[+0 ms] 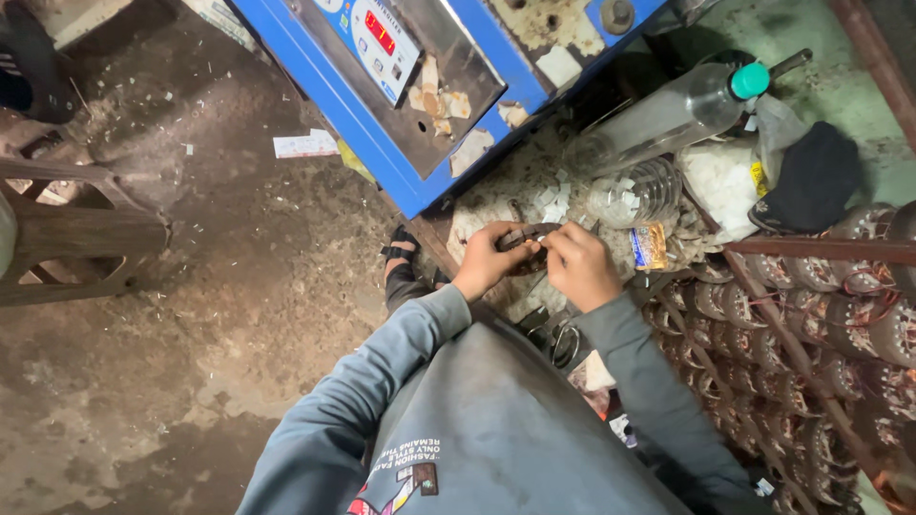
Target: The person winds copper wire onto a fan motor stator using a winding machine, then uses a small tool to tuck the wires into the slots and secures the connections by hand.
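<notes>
I pinch the dark ring-shaped part [528,238] between both hands, left hand [485,259] and right hand [580,267], fingers closed on it; best kept steady, near the blue machine [382,114].

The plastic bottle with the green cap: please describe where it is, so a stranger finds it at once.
Start at the blue machine at the top. Just to its right, a clear plastic bottle lies tilted above a paper-strewn surface. Unlike the crushed capless bottle below it, it has a green cap.

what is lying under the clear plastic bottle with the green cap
Under the clear plastic bottle with the green cap lie small white paper scraps and a second clear bottle. The bottles and scraps cover the surface beneath.
</notes>
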